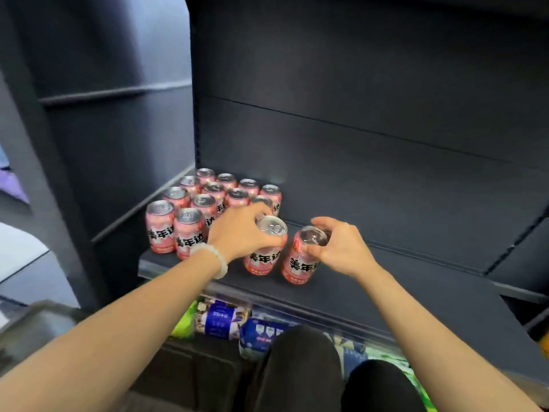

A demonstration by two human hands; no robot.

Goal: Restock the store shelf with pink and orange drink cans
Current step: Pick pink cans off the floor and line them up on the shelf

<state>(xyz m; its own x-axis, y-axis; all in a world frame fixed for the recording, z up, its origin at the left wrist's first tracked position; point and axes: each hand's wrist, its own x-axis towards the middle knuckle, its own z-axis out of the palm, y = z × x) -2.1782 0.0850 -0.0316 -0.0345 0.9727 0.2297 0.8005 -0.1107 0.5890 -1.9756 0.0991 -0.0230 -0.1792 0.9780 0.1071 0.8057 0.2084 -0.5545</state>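
left hand point(237, 230) is gripping a pink can point(265, 248) by the rim, fingers curled on it | right hand point(341, 248) is clamping a second pink can point(303, 257) likewise — both standing at the shelf point(386, 286) front, likely extending the stocked block point(208, 203) rightward

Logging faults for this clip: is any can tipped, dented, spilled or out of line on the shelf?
Nothing is spilled or visibly dented. The pink drink can in the right hand leans slightly rather than standing straight. The pink can held by the left hand looks upright. The block of pink cans on the dark shelf stands in tidy rows.
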